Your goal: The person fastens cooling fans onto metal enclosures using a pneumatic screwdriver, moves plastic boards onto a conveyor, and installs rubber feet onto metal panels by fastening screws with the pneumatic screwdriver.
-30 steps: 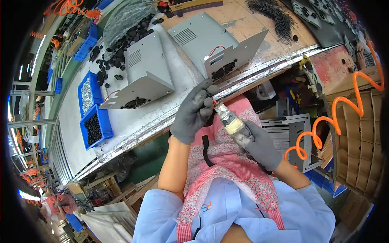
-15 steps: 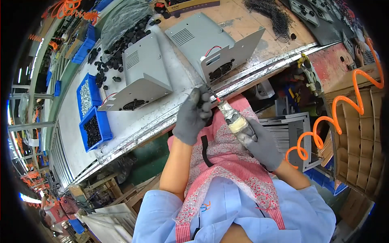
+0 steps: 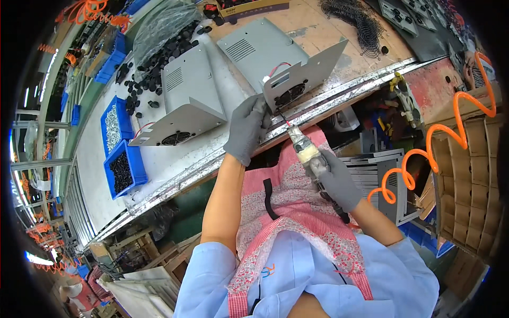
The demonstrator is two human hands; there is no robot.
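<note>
A grey bent sheet-metal panel [image 3: 307, 77] with a slotted vent, a black fan [image 3: 290, 93] and a red wire stands at the bench edge. My left hand [image 3: 247, 128], in a grey glove, is closed at its lower left corner; the fingertips are partly hidden. My right hand [image 3: 338, 181], also gloved, is wrapped round a taped pneumatic screwdriver [image 3: 306, 150]. The driver's thin bit points up toward the panel's lower edge, just below the fan; I cannot tell whether it touches. To the left stands a second, similar grey panel [image 3: 188, 116].
Blue bins of silver screws [image 3: 112, 127] and black screws [image 3: 122, 172] sit on the left. Black caps [image 3: 140, 87] lie scattered behind the second panel. An orange coiled hose [image 3: 408, 169] hangs at the right, beside a divided cardboard box [image 3: 472, 185]. The bench has a metal edge [image 3: 185, 177].
My left hand has moved forward from in front of the bench edge to the right panel's corner. The screwdriver has turned more upright, its bit nearer the fan. The orange hose has swung slightly.
</note>
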